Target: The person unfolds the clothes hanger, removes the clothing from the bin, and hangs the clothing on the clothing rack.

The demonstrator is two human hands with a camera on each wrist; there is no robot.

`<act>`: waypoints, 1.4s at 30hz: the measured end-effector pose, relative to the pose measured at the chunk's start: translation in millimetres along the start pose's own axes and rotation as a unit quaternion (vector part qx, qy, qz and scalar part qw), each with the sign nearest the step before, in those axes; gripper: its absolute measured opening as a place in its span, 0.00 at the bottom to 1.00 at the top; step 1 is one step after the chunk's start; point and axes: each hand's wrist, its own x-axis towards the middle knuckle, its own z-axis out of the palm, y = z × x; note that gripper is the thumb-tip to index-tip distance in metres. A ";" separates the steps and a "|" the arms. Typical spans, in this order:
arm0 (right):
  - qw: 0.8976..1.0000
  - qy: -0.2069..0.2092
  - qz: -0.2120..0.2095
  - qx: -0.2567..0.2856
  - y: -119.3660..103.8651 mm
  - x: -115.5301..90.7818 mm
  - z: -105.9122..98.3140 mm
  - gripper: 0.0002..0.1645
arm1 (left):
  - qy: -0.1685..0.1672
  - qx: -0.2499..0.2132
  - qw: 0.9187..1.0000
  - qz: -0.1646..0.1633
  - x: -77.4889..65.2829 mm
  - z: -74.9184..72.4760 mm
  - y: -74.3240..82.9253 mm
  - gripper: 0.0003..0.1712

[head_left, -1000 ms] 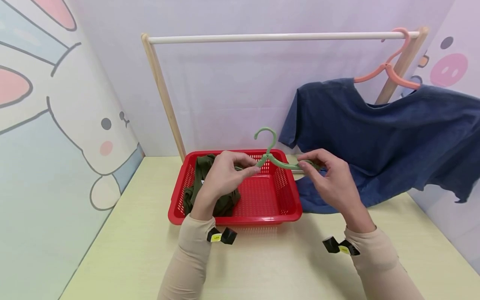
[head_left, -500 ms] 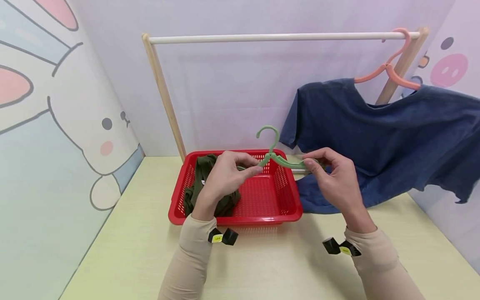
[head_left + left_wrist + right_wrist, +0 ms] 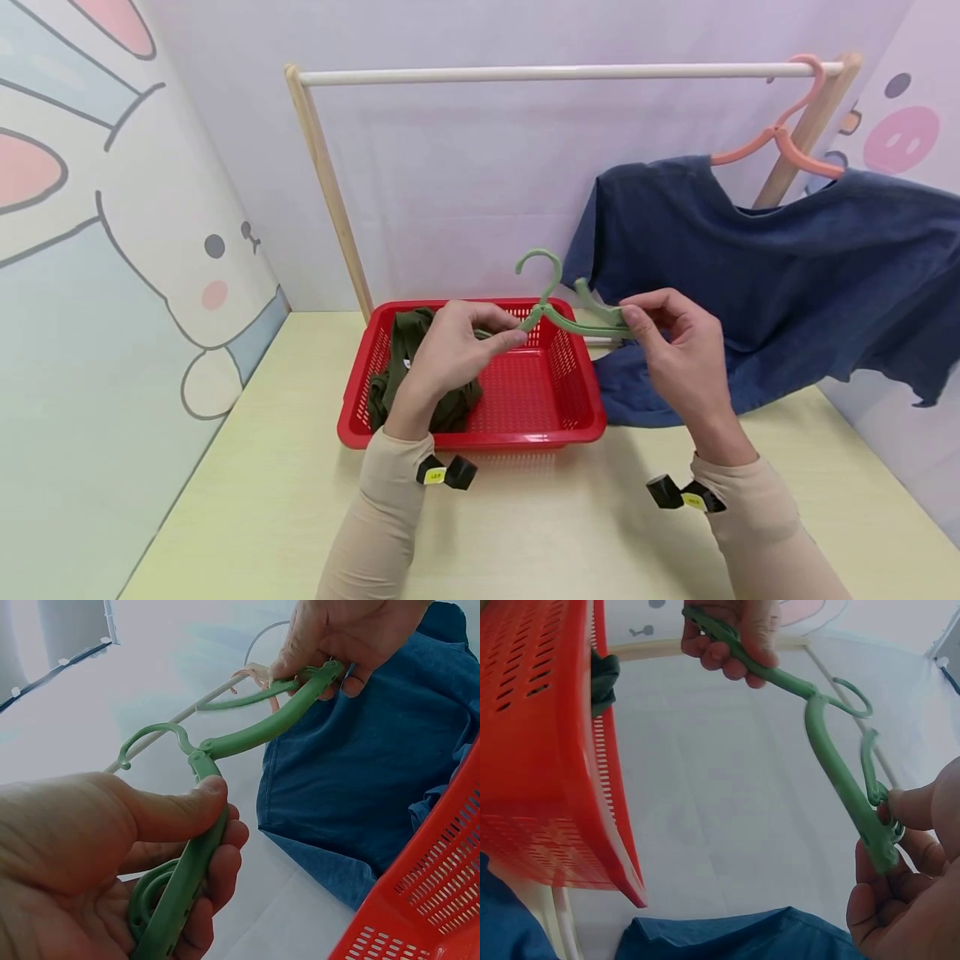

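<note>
A green folding hanger [image 3: 573, 323] is held up over the red basket, its hook pointing upward. My left hand [image 3: 459, 350] grips one arm of it, with the thumb along the near side, as the left wrist view shows. At the other arm's end, my right hand [image 3: 678, 350] pinches the hanger between thumb and fingers. A thin hinged piece [image 3: 868, 766] stands swung out from that arm, beside the right thumb. On the left arm a looped green part [image 3: 150, 896] lies folded under the left hand.
Below the hands stands the red basket [image 3: 517, 438] with a dark green garment [image 3: 457, 408] at its left. A rack with a white rail [image 3: 480, 75] rises behind. At right, a navy T-shirt [image 3: 720, 250] hangs on an orange hanger [image 3: 806, 158].
The thin hinged piece on the hanger's right arm has swung up and out. My right hand has shifted slightly right and up; the left hand has barely moved.
</note>
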 end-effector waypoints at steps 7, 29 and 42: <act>0.999 0.043 0.015 0.026 0.3 4.8 -13.6 0.09 | 0.029 -0.006 1.000 0.006 -2.4 -8.2 -0.6 0.08; 0.993 0.016 0.070 0.097 4.5 9.4 -24.9 0.11 | 0.086 -0.067 0.994 0.011 -2.7 -23.4 -5.2 0.08; 0.948 -0.088 0.112 0.283 10.3 9.8 -36.2 0.06 | 0.096 -0.072 0.993 0.023 -3.5 -29.1 -8.3 0.08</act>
